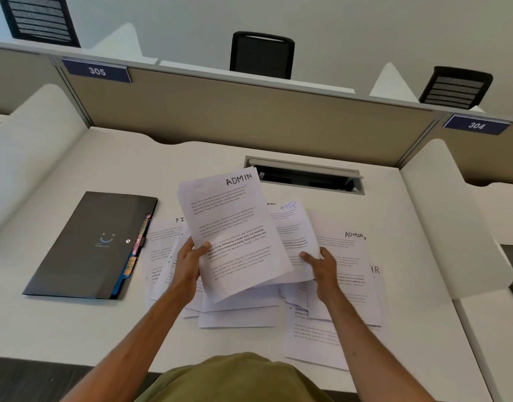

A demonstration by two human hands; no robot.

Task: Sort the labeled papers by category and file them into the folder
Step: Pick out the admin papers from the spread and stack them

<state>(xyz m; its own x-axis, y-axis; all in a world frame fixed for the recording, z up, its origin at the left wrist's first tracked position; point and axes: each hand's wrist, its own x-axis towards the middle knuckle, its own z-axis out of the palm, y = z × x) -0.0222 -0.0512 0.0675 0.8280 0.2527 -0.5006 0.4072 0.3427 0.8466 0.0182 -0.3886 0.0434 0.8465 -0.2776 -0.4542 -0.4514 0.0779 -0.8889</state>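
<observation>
The left hand (188, 258) pinches a thin ADMIN stack (235, 230) by its lower edge; the right hand (322, 264) grips an HR sheet (293, 236). Light and floppy, they are best held near an edge. Perhaps ten loose papers (336, 338) overlap on the desk (75, 329); one closed folder (87, 250) lies left.
</observation>
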